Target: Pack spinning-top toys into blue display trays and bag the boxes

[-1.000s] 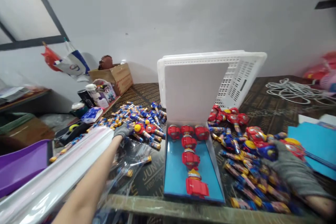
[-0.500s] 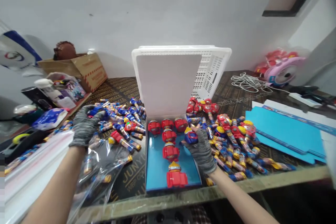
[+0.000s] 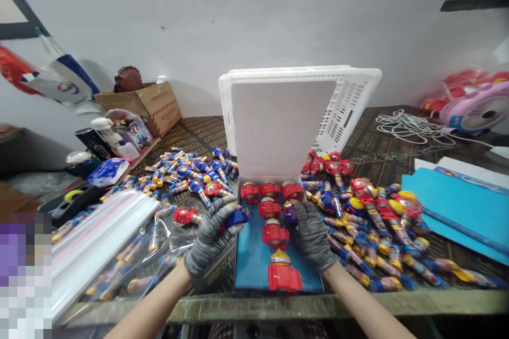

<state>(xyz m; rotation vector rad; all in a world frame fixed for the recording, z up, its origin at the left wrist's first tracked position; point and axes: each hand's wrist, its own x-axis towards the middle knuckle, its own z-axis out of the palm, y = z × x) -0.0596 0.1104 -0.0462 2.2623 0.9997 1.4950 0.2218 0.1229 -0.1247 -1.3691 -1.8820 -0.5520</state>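
Observation:
An open box (image 3: 250,262) with a blue inside and a raised white lid (image 3: 278,127) stands in front of me. Several red toys (image 3: 275,234) are set in it, a row along the back and a column down the middle. My left hand (image 3: 210,233), in a grey knit glove, is closed around a dark blue toy (image 3: 237,217) at the box's left edge. My right hand (image 3: 313,233), gloved the same way, reaches into the box's right side, its fingers closed on a blue and red toy (image 3: 290,213) just below the back row.
Small candy-like tubes and blue toys (image 3: 199,172) lie heaped on the left; more tubes and red toys (image 3: 374,217) crowd the right. Blue card sheets (image 3: 457,206) lie farther right. Behind the lid leans a white basket (image 3: 345,111). Clear plastic bags (image 3: 107,238) cover the near left.
My left hand has come from the left heap to the box with a blue toy. My right hand has set its toy lower into the box. The view has shifted left.

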